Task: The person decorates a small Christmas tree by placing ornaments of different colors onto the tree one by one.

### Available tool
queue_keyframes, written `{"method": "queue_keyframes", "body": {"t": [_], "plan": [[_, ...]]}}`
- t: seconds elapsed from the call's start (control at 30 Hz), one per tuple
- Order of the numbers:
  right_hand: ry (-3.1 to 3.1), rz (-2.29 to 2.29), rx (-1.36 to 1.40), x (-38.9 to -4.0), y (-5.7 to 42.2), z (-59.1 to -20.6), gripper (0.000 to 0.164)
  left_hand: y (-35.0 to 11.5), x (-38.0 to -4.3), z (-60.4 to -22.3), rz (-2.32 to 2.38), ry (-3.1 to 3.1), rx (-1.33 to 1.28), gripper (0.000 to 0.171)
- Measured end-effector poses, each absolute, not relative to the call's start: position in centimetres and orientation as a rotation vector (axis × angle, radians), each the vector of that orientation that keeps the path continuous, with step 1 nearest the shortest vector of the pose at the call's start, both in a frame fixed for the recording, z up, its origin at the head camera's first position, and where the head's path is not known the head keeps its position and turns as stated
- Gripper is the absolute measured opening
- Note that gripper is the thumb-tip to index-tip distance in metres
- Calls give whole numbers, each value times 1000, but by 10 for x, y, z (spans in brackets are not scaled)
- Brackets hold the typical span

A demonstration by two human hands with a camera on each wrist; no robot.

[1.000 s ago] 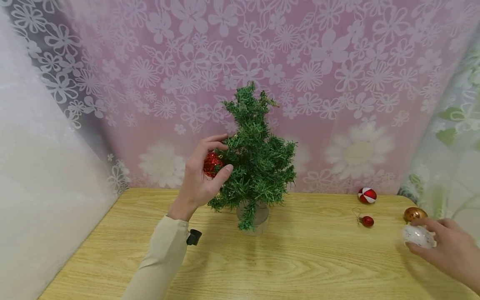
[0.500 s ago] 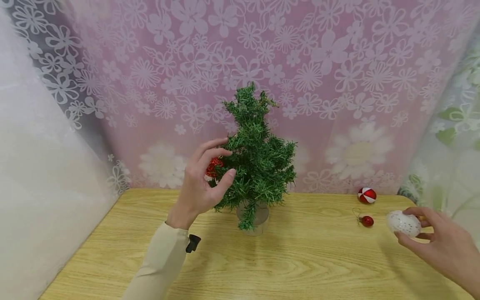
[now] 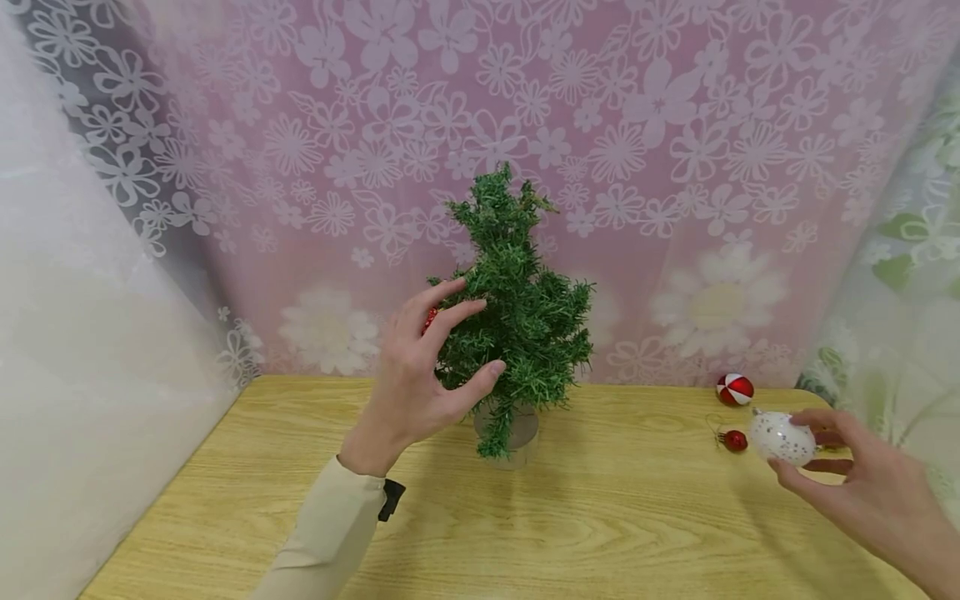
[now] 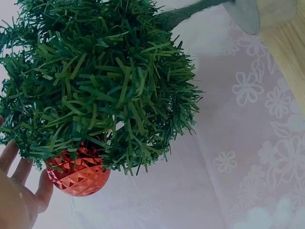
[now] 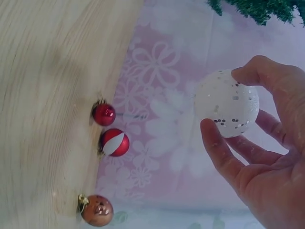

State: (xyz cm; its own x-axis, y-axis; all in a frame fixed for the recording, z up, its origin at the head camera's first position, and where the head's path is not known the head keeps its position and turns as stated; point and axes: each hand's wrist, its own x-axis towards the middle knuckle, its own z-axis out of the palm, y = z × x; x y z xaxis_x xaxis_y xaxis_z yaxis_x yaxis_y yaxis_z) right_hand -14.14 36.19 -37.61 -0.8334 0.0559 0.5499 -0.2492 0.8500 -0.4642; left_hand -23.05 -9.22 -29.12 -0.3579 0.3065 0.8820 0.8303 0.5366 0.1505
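Carried leftward over the last half second, the white speckled ball is pinched between the right hand's thumb and fingers, raised above the worktop near a small red bauble. Also shifted, rightward, the left hand is loosely spread, gripping nothing, at the left side of the green tree, where a faceted red ball sits just beside its fingers.

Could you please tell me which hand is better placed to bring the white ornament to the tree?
Probably the right hand: it pinches the white ornament, raised off the table. The left hand is nearer the tree but holds no ornament.
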Motion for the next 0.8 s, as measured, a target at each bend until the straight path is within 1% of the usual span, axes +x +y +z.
{"method": "queue_keyframes", "body": {"t": [0.13,0.4,0.8], "plan": [[-2419,785,165,-139,352,-372,57,-92,-230,-292,-765,-1915,-920,62],[-2361,948,230,-133,333,-366,63,-93,-232,-294,-759,-1897,-922,53],[-2336,987,309,-126,318,-356,66,-94,-231,-297,-758,-1921,-912,47]]}}
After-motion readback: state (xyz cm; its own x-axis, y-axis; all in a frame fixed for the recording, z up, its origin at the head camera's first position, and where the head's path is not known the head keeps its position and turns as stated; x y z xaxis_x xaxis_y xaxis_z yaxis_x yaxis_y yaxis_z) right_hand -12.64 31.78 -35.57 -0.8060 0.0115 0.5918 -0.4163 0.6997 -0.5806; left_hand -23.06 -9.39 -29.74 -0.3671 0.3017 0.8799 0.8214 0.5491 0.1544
